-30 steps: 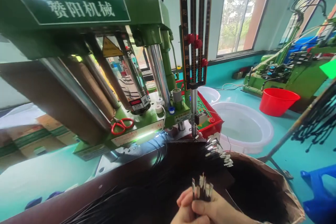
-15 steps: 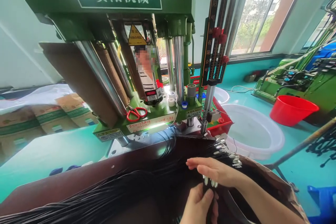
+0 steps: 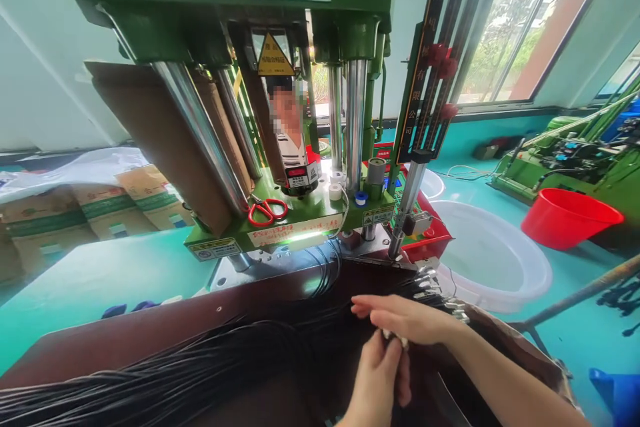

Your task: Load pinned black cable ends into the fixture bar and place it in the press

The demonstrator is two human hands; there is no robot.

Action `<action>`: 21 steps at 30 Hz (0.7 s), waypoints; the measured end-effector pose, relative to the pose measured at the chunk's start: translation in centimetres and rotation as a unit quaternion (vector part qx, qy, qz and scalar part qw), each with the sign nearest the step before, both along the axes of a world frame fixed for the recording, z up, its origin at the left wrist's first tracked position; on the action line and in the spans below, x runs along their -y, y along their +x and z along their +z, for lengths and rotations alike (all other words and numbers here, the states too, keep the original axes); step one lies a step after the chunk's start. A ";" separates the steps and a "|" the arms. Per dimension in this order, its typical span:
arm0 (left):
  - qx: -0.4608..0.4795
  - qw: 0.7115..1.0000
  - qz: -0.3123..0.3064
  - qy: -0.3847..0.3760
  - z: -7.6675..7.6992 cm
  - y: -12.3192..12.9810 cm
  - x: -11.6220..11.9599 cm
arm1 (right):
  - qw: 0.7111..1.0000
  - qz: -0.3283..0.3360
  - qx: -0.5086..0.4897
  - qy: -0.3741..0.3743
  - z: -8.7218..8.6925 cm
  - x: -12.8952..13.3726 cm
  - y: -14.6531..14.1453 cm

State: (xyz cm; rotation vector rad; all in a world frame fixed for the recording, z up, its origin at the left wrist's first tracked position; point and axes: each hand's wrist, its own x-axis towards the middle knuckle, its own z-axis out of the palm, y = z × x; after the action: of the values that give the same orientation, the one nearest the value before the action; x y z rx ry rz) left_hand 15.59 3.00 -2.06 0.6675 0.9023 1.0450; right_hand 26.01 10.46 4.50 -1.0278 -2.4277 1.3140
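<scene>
My left hand [image 3: 377, 373] is closed around a small bunch of black cables, whose pale metal connector ends [image 3: 404, 343] poke up past the thumb. Just above them lies my right hand [image 3: 413, 319], flat with its fingers stretched out, its palm over or against the ends; contact is partly hidden. Black cables [image 3: 165, 367] spread in a thick bundle across the dark brown table [image 3: 70, 360]. More cable ends with metal connectors [image 3: 430, 283] lie beyond my right hand at the table's right side.
A green press machine [image 3: 310, 210] stands behind the table, with red-handled scissors [image 3: 267, 211] on its ledge. To the right are a white tub [image 3: 540, 273] and a red bucket [image 3: 570, 220]. Cardboard boxes [image 3: 105, 207] stand at the left.
My right palm has come down closer over the connector ends, covering more of them. My left hand keeps its hold on the cables. The view has shifted slightly.
</scene>
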 end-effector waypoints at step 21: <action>0.012 0.995 0.092 -0.030 0.5 -5.3 0.2 | 0.824 -0.119 0.447 0.327 -1.3 -6.6 1.0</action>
State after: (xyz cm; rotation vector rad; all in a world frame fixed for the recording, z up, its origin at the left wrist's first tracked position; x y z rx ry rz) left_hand 10.31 2.81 -1.55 0.5273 0.9842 1.1829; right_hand 27.02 17.09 3.24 -1.8741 -2.8060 -0.2360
